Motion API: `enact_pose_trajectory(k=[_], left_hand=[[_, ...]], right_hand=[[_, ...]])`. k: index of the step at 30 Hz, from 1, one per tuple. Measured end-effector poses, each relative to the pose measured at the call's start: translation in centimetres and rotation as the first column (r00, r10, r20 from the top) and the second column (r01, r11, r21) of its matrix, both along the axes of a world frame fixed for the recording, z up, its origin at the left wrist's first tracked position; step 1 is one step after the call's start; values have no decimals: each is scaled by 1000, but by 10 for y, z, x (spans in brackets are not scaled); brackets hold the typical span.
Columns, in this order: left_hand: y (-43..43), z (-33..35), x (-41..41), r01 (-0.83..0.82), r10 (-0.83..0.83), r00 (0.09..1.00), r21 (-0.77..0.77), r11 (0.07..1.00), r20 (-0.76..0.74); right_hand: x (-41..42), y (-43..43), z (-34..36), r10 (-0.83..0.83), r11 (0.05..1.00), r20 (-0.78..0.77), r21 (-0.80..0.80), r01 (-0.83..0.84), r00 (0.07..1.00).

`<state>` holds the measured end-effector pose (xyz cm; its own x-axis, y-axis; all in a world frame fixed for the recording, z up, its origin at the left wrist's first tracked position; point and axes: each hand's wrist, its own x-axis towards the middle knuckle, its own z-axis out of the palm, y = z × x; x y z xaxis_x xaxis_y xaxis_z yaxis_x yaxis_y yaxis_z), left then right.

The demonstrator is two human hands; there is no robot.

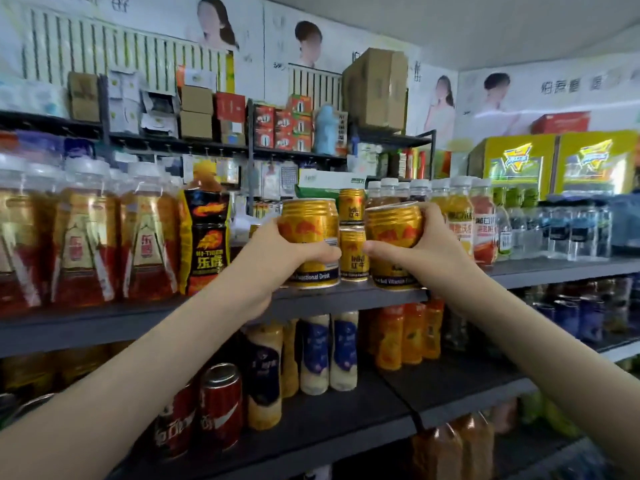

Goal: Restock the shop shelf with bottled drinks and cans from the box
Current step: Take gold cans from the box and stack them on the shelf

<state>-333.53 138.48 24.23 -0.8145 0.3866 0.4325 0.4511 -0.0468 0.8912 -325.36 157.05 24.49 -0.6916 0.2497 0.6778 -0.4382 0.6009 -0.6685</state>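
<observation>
Each of my hands holds a gold energy-drink can at the front of the grey upper shelf. My left hand grips the left gold can, which stands upright at the shelf edge. My right hand grips the right gold can, tilted slightly left with its base on the shelf. Between them, further back, two gold cans of the same kind are stacked one on the other. The box is not in view.
Tall amber bottles and a black-and-orange bottle fill the shelf to the left. White-capped juice bottles and water bottles stand to the right. The lower shelf holds red cola cans, cream bottles and orange bottles.
</observation>
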Motion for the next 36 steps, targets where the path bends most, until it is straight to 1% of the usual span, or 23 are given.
enact_pose_trajectory(k=[5, 8, 11, 13, 18, 22, 26, 30, 34, 36], left_hand=[[32, 19, -25, -41, 42, 999, 9, 999, -15], [48, 24, -36, -86, 86, 996, 12, 996, -25], [61, 25, -44, -161, 162, 987, 47, 986, -19], [68, 25, -48, -220, 222, 975, 60, 974, -24], [77, 33, -54, -374, 379, 925, 101, 922, -32], [77, 40, -58, -458, 463, 885, 101, 883, -40], [73, 49, -66, -493, 497, 866, 84, 866, -46], [65, 55, -83, -508, 516, 854, 108, 854, -63], [56, 57, -99, -502, 511, 858, 115, 857, -62], [53, 56, -107, -492, 501, 864, 130, 861, -55]], right_hand=[[-38, 44, 14, -22, 998, -47, 53, 25, 999], [-60, 70, 26, 13, 999, -55, 44, -10, 998], [-82, 97, 37, 108, 994, -30, 0, -108, 994], [-95, 113, 42, 186, 982, -5, 0, -186, 982], [-129, 141, 50, 374, 927, 46, -10, -374, 926], [-160, 141, 65, 458, 889, 101, -23, -458, 883], [-189, 123, 82, 462, 883, 176, -8, -468, 869], [-218, 101, 91, 400, 905, 220, 57, -422, 889], [-245, 84, 96, 324, 928, 266, 96, -359, 908], [-255, 76, 98, 293, 936, 265, 119, -332, 919]])
